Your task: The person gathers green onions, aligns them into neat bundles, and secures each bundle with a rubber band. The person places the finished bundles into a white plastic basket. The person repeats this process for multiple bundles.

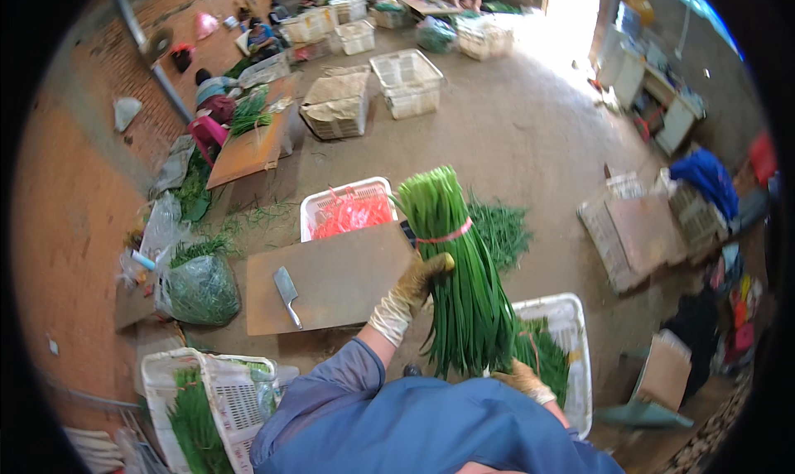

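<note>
A large bundle of long flat green leaves, like garlic chives [456,275], stands upright with its pale cut ends up and a pink tie around its upper part. My gloved left hand [419,278] is closed on its left side, just below the tie. Low at the bundle's right, by its leaf tips, is my gloved right hand [525,381]; its fingers are partly hidden, so its hold is unclear. Beside it a white plastic crate [581,362] holds more tied greens [549,362]. A cleaver [287,294] lies on the wooden board [335,275] at the left.
Beyond the board is a white basket of pink ties [351,216]. Loose green leaves [500,229] lie on the floor. At left are a plastic bag of greens [202,291] and a crate of bundles [208,406]. Several people work farther back, one at an orange-brown table [248,154].
</note>
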The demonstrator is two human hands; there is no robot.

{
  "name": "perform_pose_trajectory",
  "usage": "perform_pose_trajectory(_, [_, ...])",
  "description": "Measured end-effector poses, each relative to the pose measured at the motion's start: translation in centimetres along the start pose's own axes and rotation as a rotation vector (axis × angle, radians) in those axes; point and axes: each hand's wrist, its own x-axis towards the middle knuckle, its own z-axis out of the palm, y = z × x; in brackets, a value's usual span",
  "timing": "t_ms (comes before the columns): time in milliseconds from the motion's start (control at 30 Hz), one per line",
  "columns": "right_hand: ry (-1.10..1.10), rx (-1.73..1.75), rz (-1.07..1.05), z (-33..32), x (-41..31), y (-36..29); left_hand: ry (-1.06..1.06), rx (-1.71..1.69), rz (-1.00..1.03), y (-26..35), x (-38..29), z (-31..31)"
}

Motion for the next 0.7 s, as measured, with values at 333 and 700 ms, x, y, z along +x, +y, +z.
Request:
perform_pose_trajectory(333, [0.476,0.832,-0.524,-13.8,-6.6,7.1,-0.101,0.238,-0.333,-10.7,1.3,11.8])
perform_pose_trajectory(700, [0.378,1.021,-0.275,-7.7,-3.8,9.5,-0.133,0.387,-0.739,-27.4,1.7,15.0])
